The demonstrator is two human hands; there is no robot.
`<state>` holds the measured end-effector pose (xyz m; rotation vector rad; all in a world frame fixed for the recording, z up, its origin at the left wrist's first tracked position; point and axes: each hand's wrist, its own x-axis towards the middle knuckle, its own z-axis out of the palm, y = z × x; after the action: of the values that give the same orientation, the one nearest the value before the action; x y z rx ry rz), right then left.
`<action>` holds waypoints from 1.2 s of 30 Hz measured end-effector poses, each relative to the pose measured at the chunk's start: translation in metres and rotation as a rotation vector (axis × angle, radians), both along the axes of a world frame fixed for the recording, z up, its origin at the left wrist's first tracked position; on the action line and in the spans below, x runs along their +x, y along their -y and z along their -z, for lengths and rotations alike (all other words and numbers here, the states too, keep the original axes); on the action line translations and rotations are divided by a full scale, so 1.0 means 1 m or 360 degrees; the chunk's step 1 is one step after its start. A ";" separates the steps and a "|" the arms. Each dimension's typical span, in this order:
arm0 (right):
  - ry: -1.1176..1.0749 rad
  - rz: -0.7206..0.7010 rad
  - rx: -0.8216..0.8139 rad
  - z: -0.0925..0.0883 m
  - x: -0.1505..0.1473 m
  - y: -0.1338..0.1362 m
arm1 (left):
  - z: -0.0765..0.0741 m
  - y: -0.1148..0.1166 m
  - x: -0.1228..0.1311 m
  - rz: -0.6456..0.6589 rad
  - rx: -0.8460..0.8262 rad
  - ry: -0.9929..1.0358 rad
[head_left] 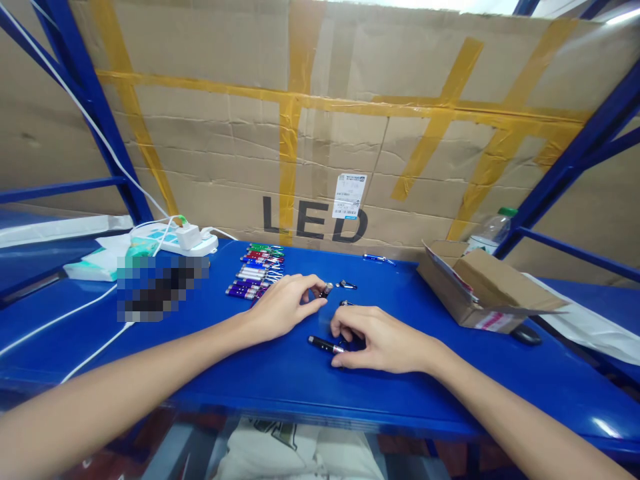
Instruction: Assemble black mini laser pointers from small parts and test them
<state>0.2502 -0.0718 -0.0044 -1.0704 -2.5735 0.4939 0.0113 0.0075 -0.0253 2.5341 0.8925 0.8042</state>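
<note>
My left hand (285, 303) is closed in a pinch on a small dark metal-ended piece (326, 291), mostly hidden by the fingertips. A short black pen-shaped light (323, 343) with a silvery tip points left from my right hand (383, 339), whose thumb and curled fingers close around its other end. Just beyond the hands lies a small black clip (347, 285) with a metal end. Another small dark piece (345, 303) shows behind my right knuckles. Left of my left hand, a row of similar pen-shaped lights (253, 273) in green, red, blue, silver and purple has metal clasps.
One blue pen-shaped light (379, 259) lies at the back. An open cardboard box (465, 293) stands right, a dark mouse-like object (526, 335) beside it and a bottle (493, 230) behind. Left are a power strip (175, 239), cables and a tissue pack (95, 265). Large cardboard (225, 160) walls the back.
</note>
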 end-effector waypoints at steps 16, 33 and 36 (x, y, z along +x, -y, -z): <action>-0.0014 0.0085 0.0116 0.006 0.004 -0.005 | -0.002 0.003 0.001 0.0011 -0.0079 0.0071; -0.0049 0.0336 0.0353 0.012 0.011 -0.014 | -0.001 0.004 0.001 -0.0019 -0.0035 0.0080; -0.0035 0.0565 0.0529 0.018 0.020 -0.023 | -0.001 0.003 0.001 -0.0098 -0.0037 0.0081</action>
<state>0.2703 -0.0490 -0.0221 -1.3412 -2.2654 -0.0099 0.0122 0.0046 -0.0245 2.4658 0.9618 0.8676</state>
